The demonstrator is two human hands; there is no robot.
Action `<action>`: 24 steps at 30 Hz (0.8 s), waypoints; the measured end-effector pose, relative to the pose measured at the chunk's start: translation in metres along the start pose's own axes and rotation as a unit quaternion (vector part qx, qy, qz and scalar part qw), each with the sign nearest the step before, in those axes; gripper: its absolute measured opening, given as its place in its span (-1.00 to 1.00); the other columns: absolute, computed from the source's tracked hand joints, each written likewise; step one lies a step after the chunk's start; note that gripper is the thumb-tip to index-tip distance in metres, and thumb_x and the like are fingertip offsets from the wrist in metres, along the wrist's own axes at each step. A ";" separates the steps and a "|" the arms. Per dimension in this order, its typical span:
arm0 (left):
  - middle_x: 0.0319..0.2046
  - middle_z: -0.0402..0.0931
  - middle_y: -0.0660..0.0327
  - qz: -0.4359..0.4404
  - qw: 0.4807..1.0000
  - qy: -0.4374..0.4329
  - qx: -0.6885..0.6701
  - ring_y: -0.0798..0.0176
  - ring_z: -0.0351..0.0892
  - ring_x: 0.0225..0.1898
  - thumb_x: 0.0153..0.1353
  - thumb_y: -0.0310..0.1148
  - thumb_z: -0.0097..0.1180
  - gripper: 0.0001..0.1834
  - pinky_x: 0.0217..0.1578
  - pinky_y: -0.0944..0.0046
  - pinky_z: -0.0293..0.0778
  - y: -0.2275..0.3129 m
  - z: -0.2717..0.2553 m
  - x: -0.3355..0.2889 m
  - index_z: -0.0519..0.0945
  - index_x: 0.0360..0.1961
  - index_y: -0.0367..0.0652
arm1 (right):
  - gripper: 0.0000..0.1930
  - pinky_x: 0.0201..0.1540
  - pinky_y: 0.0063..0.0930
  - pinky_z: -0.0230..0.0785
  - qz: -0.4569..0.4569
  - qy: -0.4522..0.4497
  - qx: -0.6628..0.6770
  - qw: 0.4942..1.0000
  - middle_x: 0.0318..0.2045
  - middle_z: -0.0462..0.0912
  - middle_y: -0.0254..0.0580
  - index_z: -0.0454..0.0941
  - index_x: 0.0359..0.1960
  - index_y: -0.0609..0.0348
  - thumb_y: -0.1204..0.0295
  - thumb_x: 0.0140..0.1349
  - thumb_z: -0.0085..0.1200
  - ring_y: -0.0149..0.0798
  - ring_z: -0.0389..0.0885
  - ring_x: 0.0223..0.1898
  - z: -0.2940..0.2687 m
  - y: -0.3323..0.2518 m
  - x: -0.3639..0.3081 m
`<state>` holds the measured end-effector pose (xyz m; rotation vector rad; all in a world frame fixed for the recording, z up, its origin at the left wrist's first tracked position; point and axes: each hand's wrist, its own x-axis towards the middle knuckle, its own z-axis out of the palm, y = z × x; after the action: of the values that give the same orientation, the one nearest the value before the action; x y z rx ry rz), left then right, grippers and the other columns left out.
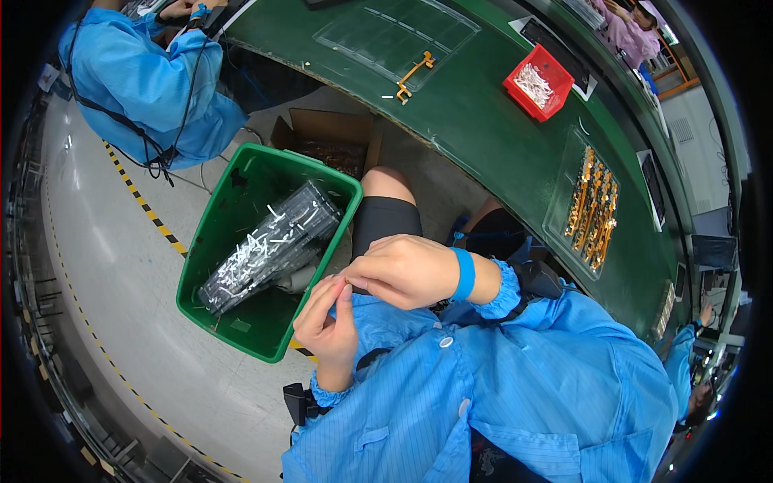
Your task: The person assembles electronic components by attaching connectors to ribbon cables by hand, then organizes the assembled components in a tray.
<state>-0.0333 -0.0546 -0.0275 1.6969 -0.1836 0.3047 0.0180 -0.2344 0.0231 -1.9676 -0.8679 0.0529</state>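
My left hand point(328, 328) and my right hand point(396, 270) meet fingertip to fingertip in front of my lap, beside the near rim of a green bin point(352, 205). Both are closed in a pinch. Whatever lies between the fingertips is too small and too covered to make out. A blue band point(465, 274) circles my right wrist. Inside the bin lie stacked clear plastic trays point(310, 211), with many short white pieces point(256, 248) scattered over them.
The green table point(483, 153) carries a red box point(515, 84) of white sticks, a tray of orange flex circuits point(593, 211), a loose flex circuit point(415, 76) and a clear tray point(338, 42). A cardboard box point(330, 125) stands behind the bin. A co-worker in blue point(145, 80) sits at far left.
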 end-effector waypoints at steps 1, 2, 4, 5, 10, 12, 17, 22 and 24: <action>-0.19 0.65 -0.03 -0.001 1.000 0.001 0.005 0.24 0.64 -0.17 0.20 -0.62 0.17 -0.83 -0.13 0.34 0.54 0.001 0.000 0.000 0.64 -0.18 -0.45 | -0.89 -0.42 -0.15 0.42 -0.006 0.009 0.002 1.000 -0.55 0.56 0.03 0.52 -0.32 0.26 0.46 0.24 0.05 0.06 0.58 -0.46 0.001 0.000 -0.001; -0.20 0.65 -0.04 -0.003 1.000 0.003 0.011 0.25 0.64 -0.17 0.22 -0.62 0.16 -0.84 -0.14 0.35 0.54 0.002 0.001 0.000 0.64 -0.19 -0.46 | -0.89 -0.42 -0.15 0.43 -0.012 0.018 0.004 1.000 -0.54 0.57 0.04 0.53 -0.30 0.26 0.47 0.23 0.06 0.06 0.59 -0.46 0.002 0.000 -0.002; -0.25 0.66 -0.05 -0.021 1.000 0.017 -0.009 0.16 0.66 -0.19 0.17 -0.65 0.15 -0.86 -0.10 0.25 0.55 0.005 0.003 0.001 0.64 -0.23 -0.46 | -0.88 -0.41 -0.16 0.43 -0.016 0.015 0.006 1.000 -0.53 0.57 0.04 0.54 -0.28 0.27 0.47 0.23 0.05 0.07 0.59 -0.45 0.000 -0.004 -0.001; -0.30 0.68 -0.05 -0.039 0.998 0.031 -0.028 0.07 0.69 -0.20 0.13 -0.68 0.15 -0.87 -0.07 0.16 0.55 0.007 0.004 0.001 0.65 -0.28 -0.46 | -0.87 -0.40 -0.16 0.44 -0.021 0.011 0.008 1.000 -0.53 0.58 0.04 0.54 -0.26 0.27 0.47 0.24 0.05 0.07 0.59 -0.45 0.000 -0.005 -0.001; -0.30 0.68 -0.06 -0.072 0.996 0.038 -0.020 0.09 0.68 -0.20 0.18 -0.65 0.11 -0.92 -0.07 0.17 0.55 0.013 0.002 0.003 0.62 -0.33 -0.45 | -0.86 -0.38 -0.17 0.45 -0.013 0.001 0.053 0.999 -0.49 0.61 0.05 0.54 -0.23 0.28 0.47 0.24 0.04 0.08 0.60 -0.43 0.002 -0.002 -0.001; -0.31 0.67 -0.05 -0.062 0.996 0.059 0.027 0.14 0.67 -0.20 0.24 -0.61 0.08 -0.91 -0.08 0.20 0.55 0.009 0.000 0.007 0.60 -0.31 -0.44 | -0.86 -0.37 -0.17 0.46 -0.007 -0.004 0.056 0.998 -0.47 0.62 0.06 0.54 -0.23 0.28 0.47 0.25 0.04 0.09 0.60 -0.42 0.003 0.002 -0.003; 0.11 0.40 -0.18 0.024 0.866 0.176 0.468 -0.10 0.49 0.08 0.21 -0.56 0.12 -0.52 0.02 0.04 0.49 -0.052 -0.080 0.020 0.39 0.17 -0.40 | -0.83 -0.44 -0.37 0.40 0.127 -0.067 0.230 0.963 -0.58 0.59 -0.11 0.52 -0.27 0.28 0.43 0.33 -0.07 -0.19 0.60 -0.52 -0.001 0.002 0.002; 0.10 0.40 -0.07 -0.227 0.946 0.032 0.227 0.03 0.47 0.08 0.28 -0.57 0.01 -0.51 0.05 0.13 0.44 -0.051 -0.087 0.010 0.32 0.24 -0.34 | -0.80 -0.46 -0.47 0.34 0.185 -0.068 0.329 0.924 -0.65 0.51 -0.26 0.51 -0.26 0.27 0.39 0.37 -0.10 -0.40 0.47 -0.59 -0.001 0.010 -0.001; -0.03 0.50 0.06 -0.284 0.958 -0.031 -0.018 0.23 0.49 -0.01 0.36 -0.50 -0.07 -0.62 0.02 0.25 0.41 -0.019 -0.057 0.019 0.35 0.19 -0.32 | -0.80 -0.44 -0.44 0.34 0.220 -0.087 0.345 0.908 -0.64 0.48 -0.27 0.50 -0.26 0.27 0.38 0.38 -0.11 -0.40 0.42 -0.59 -0.006 0.005 0.002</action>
<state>-0.0151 0.0052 -0.0322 1.6466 0.2521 -0.1794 0.0246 -0.2392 0.0226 -1.4468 -0.4035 0.7121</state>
